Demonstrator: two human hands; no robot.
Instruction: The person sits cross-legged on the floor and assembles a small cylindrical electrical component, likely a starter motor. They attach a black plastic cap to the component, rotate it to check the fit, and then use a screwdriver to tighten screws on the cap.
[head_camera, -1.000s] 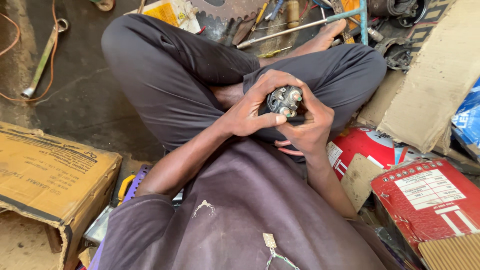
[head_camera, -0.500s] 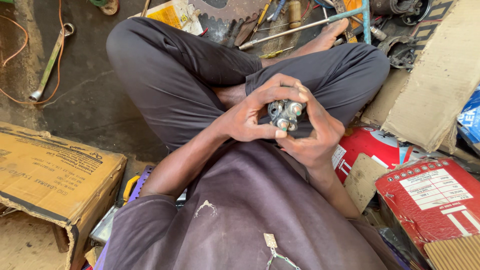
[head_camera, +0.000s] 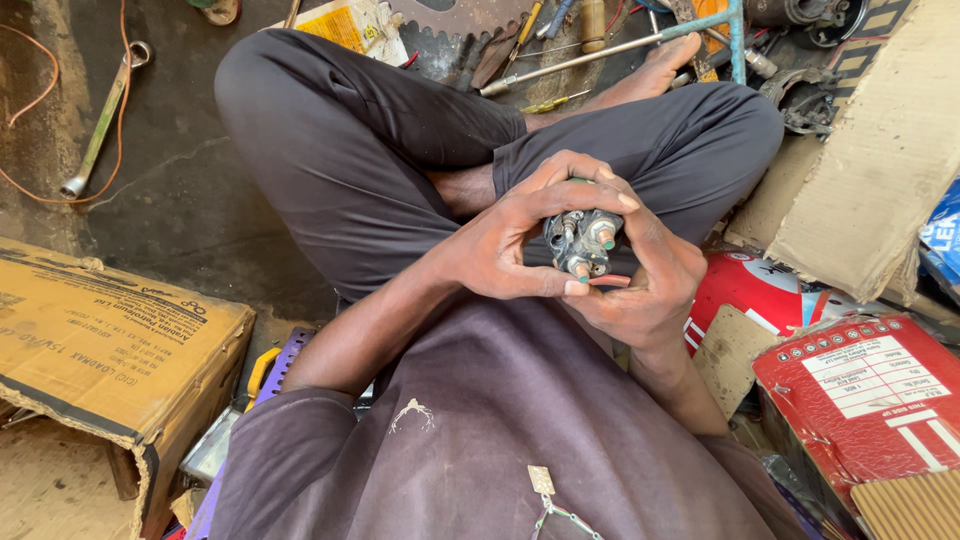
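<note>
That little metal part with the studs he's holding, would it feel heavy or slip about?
The metal part is probably heavy for its size: it looks solid, with threaded studs. It is likely stiff, not fragile. Its grimy, rounded body might slip or roll, which may be why the left hand and right hand both wrap it.

Cardboard box (head_camera: 100, 340) — wrench (head_camera: 100, 120) — red carton (head_camera: 870, 390)

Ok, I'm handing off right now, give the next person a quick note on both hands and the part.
Left hand: wrapped around the small cylindrical metal part, thumb under its end.
Right hand: cupping the same part from the other side.
The part sits above the crossed legs, its studded end facing up.
A wrench lies on the floor, untouched.
Done and left: cannot tell from this view.
</note>
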